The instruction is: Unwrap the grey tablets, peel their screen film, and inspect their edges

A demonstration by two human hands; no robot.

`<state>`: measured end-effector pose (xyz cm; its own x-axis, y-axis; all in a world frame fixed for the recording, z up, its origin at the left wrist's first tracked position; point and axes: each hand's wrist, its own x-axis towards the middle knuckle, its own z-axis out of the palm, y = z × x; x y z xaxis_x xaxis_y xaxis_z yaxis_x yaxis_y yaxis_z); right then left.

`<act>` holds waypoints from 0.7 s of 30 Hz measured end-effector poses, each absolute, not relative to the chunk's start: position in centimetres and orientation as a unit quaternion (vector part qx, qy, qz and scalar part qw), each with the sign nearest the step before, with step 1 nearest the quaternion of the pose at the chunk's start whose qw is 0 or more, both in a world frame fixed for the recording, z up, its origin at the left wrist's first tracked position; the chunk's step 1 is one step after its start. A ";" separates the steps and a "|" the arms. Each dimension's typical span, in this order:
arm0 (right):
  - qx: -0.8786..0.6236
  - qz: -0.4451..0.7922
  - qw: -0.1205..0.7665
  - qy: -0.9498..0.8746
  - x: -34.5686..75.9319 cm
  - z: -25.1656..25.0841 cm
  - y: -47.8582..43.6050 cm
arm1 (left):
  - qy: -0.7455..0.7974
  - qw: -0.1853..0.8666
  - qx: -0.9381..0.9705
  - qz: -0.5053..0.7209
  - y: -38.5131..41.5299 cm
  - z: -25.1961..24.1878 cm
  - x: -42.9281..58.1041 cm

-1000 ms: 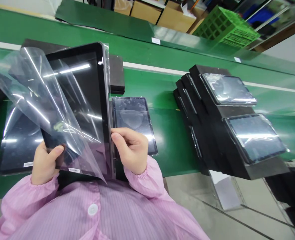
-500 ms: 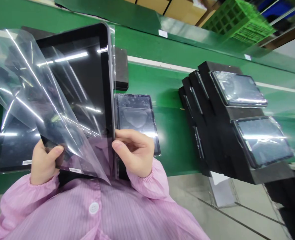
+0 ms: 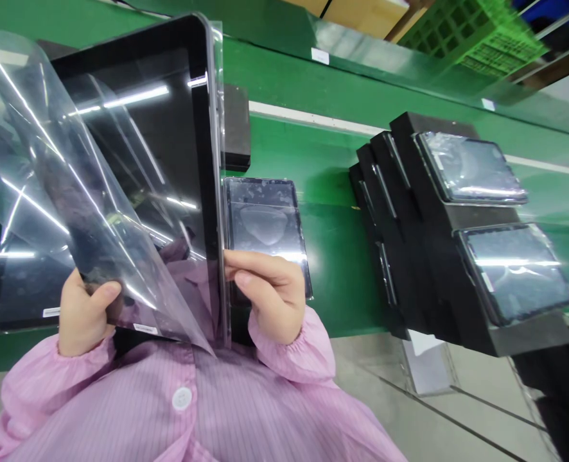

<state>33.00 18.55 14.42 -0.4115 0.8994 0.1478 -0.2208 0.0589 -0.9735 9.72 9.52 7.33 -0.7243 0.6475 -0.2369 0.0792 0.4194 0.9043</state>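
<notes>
A black tablet (image 3: 176,147) stands tilted up in front of my chest. A loose sheet of clear plastic film (image 3: 63,147) curls away from the left part of its screen. My left hand (image 3: 85,314) grips the tablet's lower left corner, thumb on the front and the other fingers hidden behind. At the right edge, my right hand (image 3: 275,292) pinches a clear film strip (image 3: 225,308) that runs along the tablet's side. Under my left side lies another film-covered tablet (image 3: 24,289). A smaller tablet (image 3: 265,224) lies on the green table behind my right hand.
To the right, black foam blocks (image 3: 424,256) hold several film-wrapped tablets, two lying on top (image 3: 472,167). A dark block (image 3: 236,128) sits behind the held tablet. A green crate (image 3: 472,38) and cardboard boxes (image 3: 361,16) stand beyond the green table (image 3: 327,256).
My right hand has shifted slightly right, its thumb moving off the tablet's edge into a pinch. The tablet's top appears higher in view, while my left hand keeps its grip.
</notes>
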 end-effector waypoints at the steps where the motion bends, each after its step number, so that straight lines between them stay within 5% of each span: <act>1: -0.292 0.635 0.446 -0.559 33.0 14.3 18.5 | 0.793 0.303 0.197 0.490 9.7 7.7 9.9; 7: -0.391 0.609 0.344 -0.599 32.4 13.1 19.3 | 0.806 0.275 0.311 0.422 10.4 9.6 11.4; 13: -0.398 0.634 0.326 -0.577 33.5 10.8 20.1 | 0.736 0.401 0.389 0.383 10.2 10.2 12.2; 21: -0.437 0.560 0.283 -0.645 32.9 8.7 19.1 | 0.771 0.274 0.481 0.315 8.2 8.5 12.1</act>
